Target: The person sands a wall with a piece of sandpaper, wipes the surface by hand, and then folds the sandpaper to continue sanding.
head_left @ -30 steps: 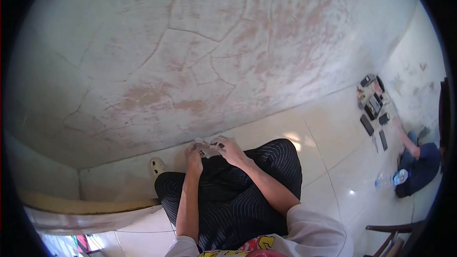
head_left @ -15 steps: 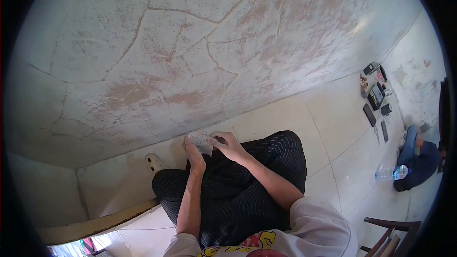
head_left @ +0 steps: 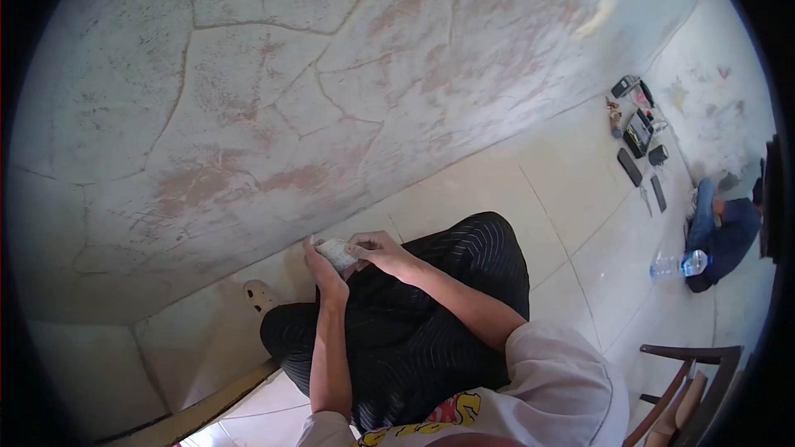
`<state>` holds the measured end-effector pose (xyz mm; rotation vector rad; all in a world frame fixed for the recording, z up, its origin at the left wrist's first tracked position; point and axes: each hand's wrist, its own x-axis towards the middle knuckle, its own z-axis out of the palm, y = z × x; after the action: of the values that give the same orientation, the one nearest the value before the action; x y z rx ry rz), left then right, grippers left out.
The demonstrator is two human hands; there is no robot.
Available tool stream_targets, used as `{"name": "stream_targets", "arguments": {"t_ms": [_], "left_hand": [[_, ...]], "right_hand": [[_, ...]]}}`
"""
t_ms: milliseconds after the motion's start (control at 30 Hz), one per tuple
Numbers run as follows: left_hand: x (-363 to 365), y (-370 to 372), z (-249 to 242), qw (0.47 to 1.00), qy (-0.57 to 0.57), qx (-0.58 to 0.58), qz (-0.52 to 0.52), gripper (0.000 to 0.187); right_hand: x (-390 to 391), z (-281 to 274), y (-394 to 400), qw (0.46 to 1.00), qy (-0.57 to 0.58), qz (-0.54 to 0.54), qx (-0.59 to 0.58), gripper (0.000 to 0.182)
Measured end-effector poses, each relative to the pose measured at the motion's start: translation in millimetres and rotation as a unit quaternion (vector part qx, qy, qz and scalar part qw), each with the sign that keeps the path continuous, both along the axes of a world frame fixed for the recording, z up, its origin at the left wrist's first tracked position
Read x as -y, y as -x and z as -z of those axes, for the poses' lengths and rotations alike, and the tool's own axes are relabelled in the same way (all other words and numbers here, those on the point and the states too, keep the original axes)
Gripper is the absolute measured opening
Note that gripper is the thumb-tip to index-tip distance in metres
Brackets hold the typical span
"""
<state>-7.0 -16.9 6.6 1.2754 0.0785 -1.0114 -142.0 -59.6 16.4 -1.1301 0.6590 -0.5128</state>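
Note:
Above my lap, my left hand (head_left: 325,269) grips a small pale sheet of paper (head_left: 335,253) by its left side, the thumb up along its edge. Faint dark marks show on the paper, but they are too small to read. My right hand (head_left: 379,253) pinches the sheet's right side with bent fingers. Both hands are close together, in front of the foot of the cracked, patchy wall (head_left: 273,132). My crossed legs in black striped trousers (head_left: 414,323) lie beneath my forearms.
A pale clog (head_left: 259,296) is left of my knee. Phones (head_left: 629,167) and small devices lie in the far right corner. A clear plastic bottle (head_left: 675,266) appears near another person in dark blue (head_left: 733,236). A wooden chair (head_left: 687,356) stands lower right.
The view has shifted, so the wall and corner things sit differently. The sheet of paper looks more bent over and its lettering shows less. Both hands still hold it.

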Motion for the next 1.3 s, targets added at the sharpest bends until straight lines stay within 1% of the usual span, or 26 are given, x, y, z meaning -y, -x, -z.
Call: {"name": "stream_targets", "arguments": {"t_ms": [67, 133, 167, 200, 267, 333, 367, 400, 433, 467, 500, 533, 600, 633, 667, 700, 733, 767, 800, 833, 867, 933, 1000, 1067, 1167, 1300], "left_hand": [[0, -2, 2, 0.999, -0.007, -0.034, 0.004, 0.037], [-8, 4, -3, 0.997, -0.026, -0.068, 0.002, 0.036], [-6, 3, -6, 0.997, -0.002, -0.081, 0.005, 0.036], [-5, -1, -11, 0.996, 0.022, -0.090, -0.002, 0.037], [3, 5, -16, 0.995, 0.034, -0.032, -0.086, 0.038], [4, -2, 3, 0.995, -0.025, 0.073, -0.065, 0.041], [2, -6, 6, 0.996, -0.031, 0.073, -0.046, 0.042], [-5, -8, 11, 0.996, -0.038, 0.071, -0.026, 0.043], [-6, -11, 23, 0.995, -0.037, 0.074, -0.054, 0.043], [-5, -14, 41, 0.998, 0.021, 0.020, -0.057, 0.044], [-2, -17, 53, 0.994, 0.082, -0.031, -0.057, 0.045], [-3, -19, 57, 0.993, 0.090, -0.026, -0.077, 0.045], [-6, -22, 62, 0.995, 0.099, 0.009, -0.014, 0.046], [-9, -19, 45, 0.997, 0.051, 0.064, 0.014, 0.047], [-10, -19, 37, 0.996, 0.057, 0.070, 0.002, 0.047], [-12, -18, 32, 0.995, 0.016, 0.093, 0.043, 0.045], [-13, -17, 30, 0.989, -0.026, 0.118, 0.083, 0.044], [-13, -17, 29, 0.989, -0.021, 0.127, 0.075, 0.044], [-13, -18, 40, 0.995, -0.005, 0.059, 0.085, 0.040], [-13, -20, 46, 0.995, 0.011, -0.010, 0.094, 0.036], [-14, -23, 51, 0.996, 0.015, -0.002, 0.087, 0.036], [-18, -24, 42, 0.978, 0.054, -0.152, 0.129, 0.032], [-20, -26, 39, 0.973, 0.075, -0.160, 0.150, 0.029], [-22, -29, 45, 0.941, 0.136, -0.228, 0.211, 0.028], [-23, -25, 48, 0.937, 0.164, -0.215, 0.223, 0.027], [-18, -27, 55, 0.921, 0.191, -0.206, 0.269, 0.027]], "right_hand": [[-1, -3, -3, 1.000, 0.017, 0.008, 0.003, 0.026], [-6, -4, -5, 0.997, 0.077, 0.000, -0.007, 0.027], [-10, -5, -6, 0.992, 0.123, 0.025, -0.013, 0.027], [-9, 0, -8, 0.974, 0.211, 0.043, -0.071, 0.025], [-12, 1, -13, 0.963, 0.240, 0.084, -0.093, 0.021], [-16, -20, -9, 0.970, 0.211, 0.046, -0.113, 0.019], [-18, -32, -10, 0.951, 0.262, 0.020, -0.163, 0.019], [-22, -29, -10, 0.952, 0.265, -0.006, -0.152, 0.019], [-25, -23, -12, 0.936, 0.322, -0.004, -0.143, 0.019], [-26, -19, -13, 0.916, 0.380, 0.002, -0.131, 0.020], [-27, -18, -12, 0.914, 0.387, -0.018, -0.119, 0.020], [-28, -18, -11, 0.902, 0.406, -0.032, -0.142, 0.022], [-28, -15, -10, 0.886, 0.433, -0.053, -0.155, 0.024], [-27, -14, -9, 0.869, 0.458, -0.040, -0.182, 0.025], [-24, -13, -8, 0.851, 0.482, -0.023, -0.209, 0.027], [-22, -18, -6, 0.863, 0.444, -0.042, -0.239, 0.027], [-21, -20, -3, 0.861, 0.453, -0.043, -0.227, 0.027], [-21, -18, -1, 0.899, 0.401, -0.053, -0.169, 0.028], [-22, -17, 0, 0.930, 0.344, -0.066, -0.110, 0.029], [-23, -22, 2, 0.932, 0.322, -0.104, -0.132, 0.030], [-23, -20, 3, 0.931, 0.328, -0.108, -0.123, 0.030], [-25, -21, 1, 0.934, 0.330, -0.108, -0.087, 0.029], [-26, -32, 2, 0.936, 0.316, -0.123, -0.091, 0.029], [-26, -38, 3, 0.941, 0.296, -0.127, -0.103, 0.029], [-22, -37, 8, 0.944, 0.292, -0.128, -0.081, 0.028], [-21, -30, 11, 0.920, 0.365, -0.105, -0.100, 0.030]]}}
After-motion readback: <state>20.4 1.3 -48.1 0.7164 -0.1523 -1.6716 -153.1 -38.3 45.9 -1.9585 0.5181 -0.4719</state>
